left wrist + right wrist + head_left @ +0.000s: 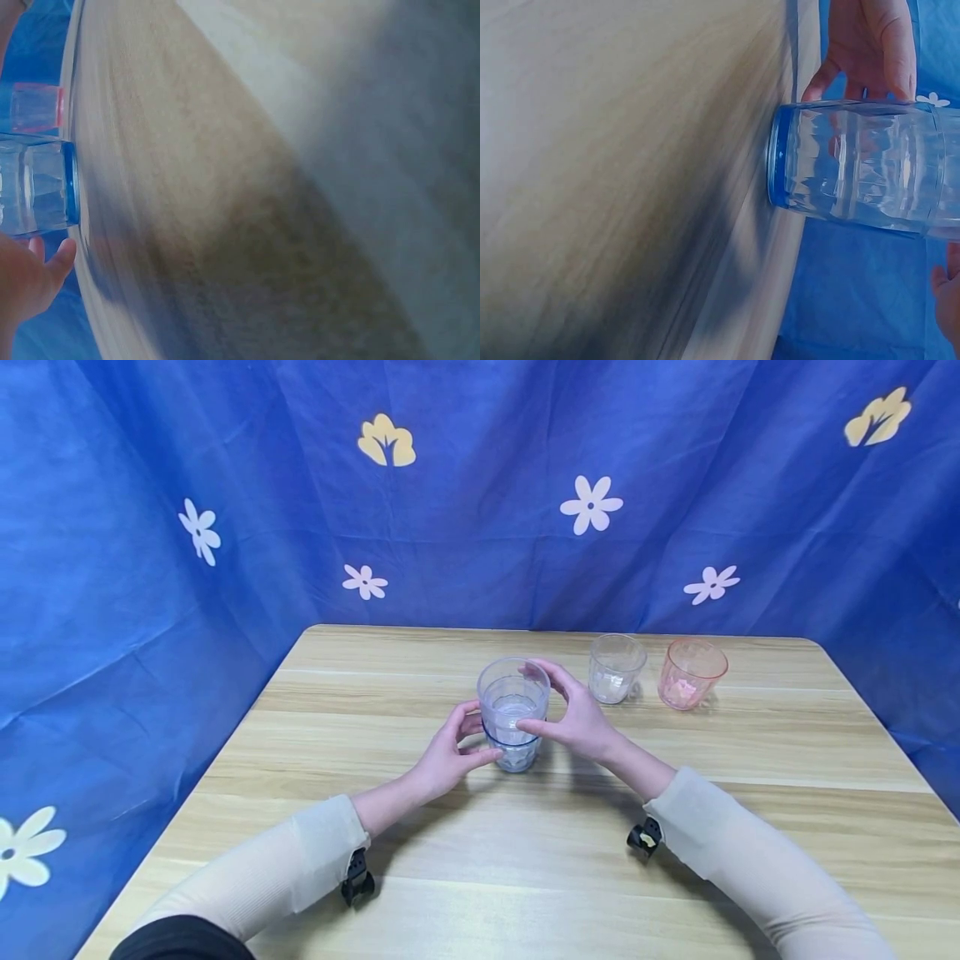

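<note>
One left hand, one right hand, that's two! One pink glass, one lone clear glass, and one stack of at least two more, exact number unclear! One table, two wrist cameras, two printed trees!

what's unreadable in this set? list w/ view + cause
- Left hand, head view: far fingertips hidden behind the stacked cups.
- Stacked cups, left wrist view: upper part cut off by the left edge.
- Right hand, right wrist view: mostly cut off by the right edge.
- Tabletop grain, left wrist view: blurred.
- Right sleeve, head view: upper end cut off by the bottom edge.
</note>
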A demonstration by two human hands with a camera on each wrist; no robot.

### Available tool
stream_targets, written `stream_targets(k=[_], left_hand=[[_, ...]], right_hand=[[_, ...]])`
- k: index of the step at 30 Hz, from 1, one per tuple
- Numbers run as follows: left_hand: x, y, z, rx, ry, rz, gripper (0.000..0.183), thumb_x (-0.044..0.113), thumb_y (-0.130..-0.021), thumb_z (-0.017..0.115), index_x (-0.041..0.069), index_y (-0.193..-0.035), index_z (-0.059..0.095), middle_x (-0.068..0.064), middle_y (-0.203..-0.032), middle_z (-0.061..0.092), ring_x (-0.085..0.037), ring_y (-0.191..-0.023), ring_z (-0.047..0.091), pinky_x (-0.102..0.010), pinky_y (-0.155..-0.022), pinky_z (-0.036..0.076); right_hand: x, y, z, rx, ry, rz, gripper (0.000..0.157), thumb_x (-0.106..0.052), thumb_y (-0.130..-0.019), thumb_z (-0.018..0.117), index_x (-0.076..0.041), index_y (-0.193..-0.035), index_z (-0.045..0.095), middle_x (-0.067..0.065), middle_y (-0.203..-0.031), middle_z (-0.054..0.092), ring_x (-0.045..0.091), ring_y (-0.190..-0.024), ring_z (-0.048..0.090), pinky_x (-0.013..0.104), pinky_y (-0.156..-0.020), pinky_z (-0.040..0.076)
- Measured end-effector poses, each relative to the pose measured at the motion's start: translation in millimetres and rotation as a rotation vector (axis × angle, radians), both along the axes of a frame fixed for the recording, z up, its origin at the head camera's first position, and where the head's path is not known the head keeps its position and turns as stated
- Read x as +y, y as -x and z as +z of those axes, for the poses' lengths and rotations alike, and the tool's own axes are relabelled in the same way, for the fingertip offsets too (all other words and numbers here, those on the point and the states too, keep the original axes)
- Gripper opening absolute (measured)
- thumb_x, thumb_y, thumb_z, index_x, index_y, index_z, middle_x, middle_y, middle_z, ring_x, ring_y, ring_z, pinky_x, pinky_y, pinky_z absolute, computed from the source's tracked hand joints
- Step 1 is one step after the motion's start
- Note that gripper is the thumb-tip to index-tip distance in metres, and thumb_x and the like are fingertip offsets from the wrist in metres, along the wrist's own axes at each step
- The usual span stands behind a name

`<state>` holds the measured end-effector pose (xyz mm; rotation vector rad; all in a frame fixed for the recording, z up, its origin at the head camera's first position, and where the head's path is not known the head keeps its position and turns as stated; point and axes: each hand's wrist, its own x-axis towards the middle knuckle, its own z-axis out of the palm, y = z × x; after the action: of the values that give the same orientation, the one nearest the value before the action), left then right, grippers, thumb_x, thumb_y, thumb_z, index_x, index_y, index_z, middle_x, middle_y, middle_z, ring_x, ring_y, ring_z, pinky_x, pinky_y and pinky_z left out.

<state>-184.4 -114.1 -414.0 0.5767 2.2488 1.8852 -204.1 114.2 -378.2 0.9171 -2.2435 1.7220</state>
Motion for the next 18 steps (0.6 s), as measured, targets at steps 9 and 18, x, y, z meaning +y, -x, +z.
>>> stream_targets(k=[9,18], left_hand=[[0.8,0.6,-0.3,0.001,-0.001,-0.008,0.066,-0.006,-0.084,0.071,0.002,-0.139,0.036,-0.024,-0.132,0.053,-0.038,-0.125,0.047,-0.045,-0.098,0.049],[0.6,1.0,-0.3,-0.002,0.012,-0.007,0.068,-0.005,-0.084,0.072,0.002,-0.14,0.035,-0.024,-0.133,0.052,-0.038,-0.125,0.047,-0.047,-0.099,0.047]], right_hand=[[-2.6,-2.0,-0.5,-0.062,0.11,0.061,0.078,0.011,-0.073,0.076,0.008,-0.14,0.036,0.024,-0.139,0.047,0.031,-0.132,0.042,0.031,-0.114,0.029],[-0.8,0.0,-2.0,0.059,-0.009,-0.002,0.079,0.0,-0.074,0.081,0.005,-0.14,0.039,0.02,-0.138,0.051,0.03,-0.129,0.046,0.041,-0.114,0.03]])
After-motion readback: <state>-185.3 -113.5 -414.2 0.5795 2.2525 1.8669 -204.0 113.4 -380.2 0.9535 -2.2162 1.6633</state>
